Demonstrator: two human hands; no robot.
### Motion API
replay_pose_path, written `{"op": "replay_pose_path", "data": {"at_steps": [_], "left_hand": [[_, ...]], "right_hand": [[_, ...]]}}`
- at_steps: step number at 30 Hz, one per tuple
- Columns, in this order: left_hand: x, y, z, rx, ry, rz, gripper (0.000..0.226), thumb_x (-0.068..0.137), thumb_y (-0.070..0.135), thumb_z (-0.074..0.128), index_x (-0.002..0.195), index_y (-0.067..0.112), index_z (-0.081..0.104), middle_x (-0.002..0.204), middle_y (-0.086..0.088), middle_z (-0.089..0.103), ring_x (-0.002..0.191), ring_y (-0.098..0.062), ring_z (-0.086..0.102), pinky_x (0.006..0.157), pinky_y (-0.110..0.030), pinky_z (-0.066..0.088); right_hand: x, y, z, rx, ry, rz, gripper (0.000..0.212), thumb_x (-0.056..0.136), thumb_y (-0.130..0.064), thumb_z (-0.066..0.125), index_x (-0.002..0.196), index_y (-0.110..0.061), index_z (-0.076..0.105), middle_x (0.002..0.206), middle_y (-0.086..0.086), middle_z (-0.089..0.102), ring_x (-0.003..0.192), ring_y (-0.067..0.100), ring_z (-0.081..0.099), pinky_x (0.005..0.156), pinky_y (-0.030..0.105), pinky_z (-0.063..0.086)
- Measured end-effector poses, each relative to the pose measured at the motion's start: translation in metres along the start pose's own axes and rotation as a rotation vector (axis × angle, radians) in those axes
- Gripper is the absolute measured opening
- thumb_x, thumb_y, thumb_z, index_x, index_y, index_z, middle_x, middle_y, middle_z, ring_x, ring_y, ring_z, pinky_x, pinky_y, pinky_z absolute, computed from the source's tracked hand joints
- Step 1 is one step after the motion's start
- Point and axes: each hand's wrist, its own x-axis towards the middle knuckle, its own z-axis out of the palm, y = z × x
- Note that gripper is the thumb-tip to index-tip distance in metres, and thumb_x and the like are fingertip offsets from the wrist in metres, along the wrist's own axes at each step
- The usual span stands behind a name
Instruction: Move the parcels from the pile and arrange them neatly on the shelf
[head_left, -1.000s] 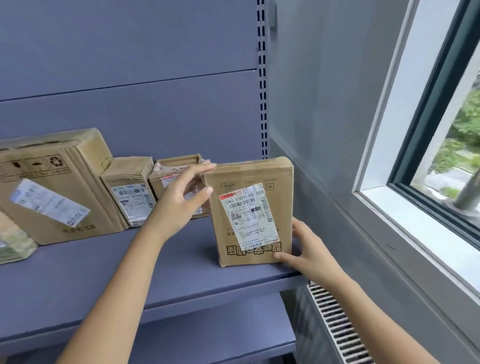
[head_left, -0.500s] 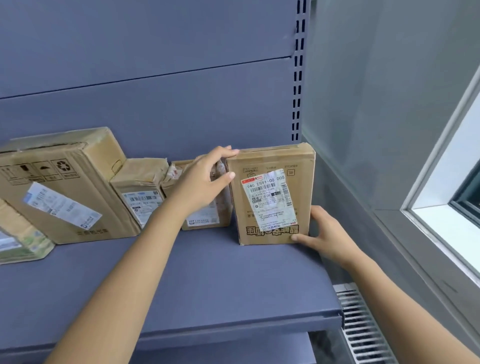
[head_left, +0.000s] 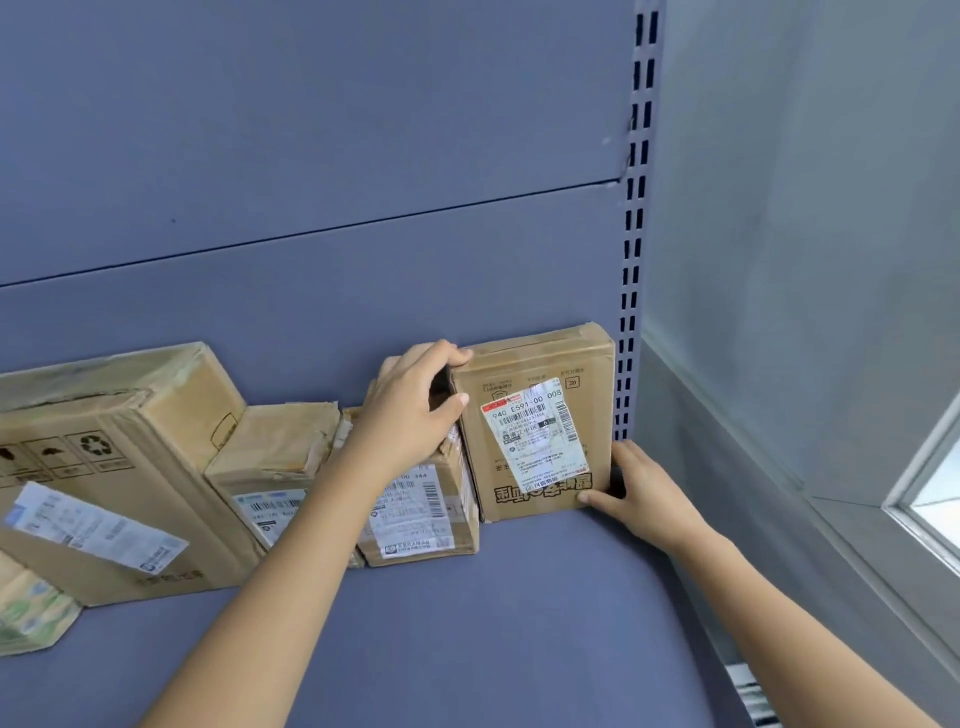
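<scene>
A flat brown parcel (head_left: 535, 426) with a white label stands upright at the right end of the blue shelf (head_left: 467, 623), against the back panel. My left hand (head_left: 415, 410) grips its upper left corner, fingers over the top edge. My right hand (head_left: 639, 493) holds its lower right corner. To its left a row of parcels stands: a small box (head_left: 421, 514) touching it, partly behind my left arm, another small box (head_left: 270, 462), and a large box (head_left: 109, 467).
A green and white package (head_left: 31, 618) lies at the shelf's left edge. The slotted upright (head_left: 631, 260) ends the shelf on the right, next to a grey wall. A window frame (head_left: 924, 499) and a radiator grille (head_left: 753, 696) are at the right.
Both hands pushed the flat parcel back and left along the shelf until it stands against the back panel beside the small box. The camera view swung left and upward.
</scene>
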Motion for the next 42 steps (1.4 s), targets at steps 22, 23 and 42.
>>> {"op": "replay_pose_path", "data": {"at_steps": [22,23,42], "left_hand": [[-0.009,0.018,0.001,0.386,0.087,-0.031,0.047,0.093,0.033,0.054,0.137,0.030,0.039,0.135,-0.006,0.036,0.125,-0.027,0.029,0.101,-0.038,0.032],[-0.012,0.022,0.001,0.412,0.089,-0.042,0.055,0.093,0.035,0.053,0.143,0.029,0.032,0.142,-0.009,0.030,0.129,-0.029,0.026,0.103,-0.040,0.032],[-0.300,-0.002,-0.018,0.503,0.209,-0.511,0.062,0.095,0.041,0.047,0.149,0.019,0.025,0.153,-0.009,0.019,0.134,-0.030,0.021,0.110,-0.042,0.022]], "right_hand": [[-0.074,-0.033,0.004,-0.473,0.324,-0.214,0.100,0.055,-0.031,0.093,0.136,-0.008,0.040,0.117,0.019,0.061,0.098,0.040,0.065,0.081,0.050,0.055],[-0.082,-0.034,0.004,-0.507,0.331,-0.243,0.099,0.053,-0.031,0.094,0.133,-0.008,0.040,0.116,0.019,0.062,0.097,0.040,0.065,0.081,0.052,0.055],[-0.160,-0.148,0.067,-0.491,-0.078,-0.459,0.073,0.086,-0.031,0.066,0.147,-0.008,0.035,0.148,0.021,0.036,0.133,0.043,0.037,0.111,0.054,0.026]]}}
